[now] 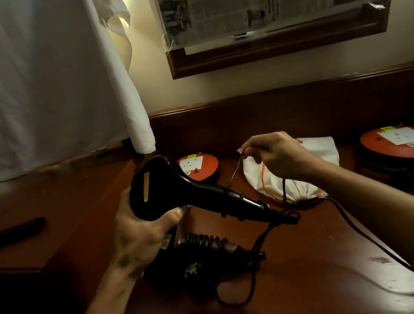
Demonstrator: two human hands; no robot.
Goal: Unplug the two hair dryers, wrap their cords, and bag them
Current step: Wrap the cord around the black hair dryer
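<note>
1. Your left hand [143, 240] is closed around the head of the black hair dryer [179, 195], held just above the desk [315, 262]. The dryer's long axis runs from 10 o'clock at the head down to 4 o'clock at the handle end, where the cord [350, 223] leaves it.
2. Your right hand [275, 156] sits at 2 o'clock from the handle, fingers pinched narrow on a stretch of that cord, lifted clear of the handle. It is the nearer hand to the handle end, so I judge the next wrap turns on carrying the cord around that axis.
3. The rest of the cord trails off toward 4 o'clock across the desk; its plug is not visible.
4. The second hair dryer [206, 251] lies on the desk directly under the first, cord coiled around its handle. Its loose loop toward 6 o'clock could snag.
5. The white drawstring bag [299, 168] lies just behind your right hand at 1 o'clock.
6. Two red cord reels [199, 166] [405, 144] stand at 12 and 3 o'clock, well apart.
</note>
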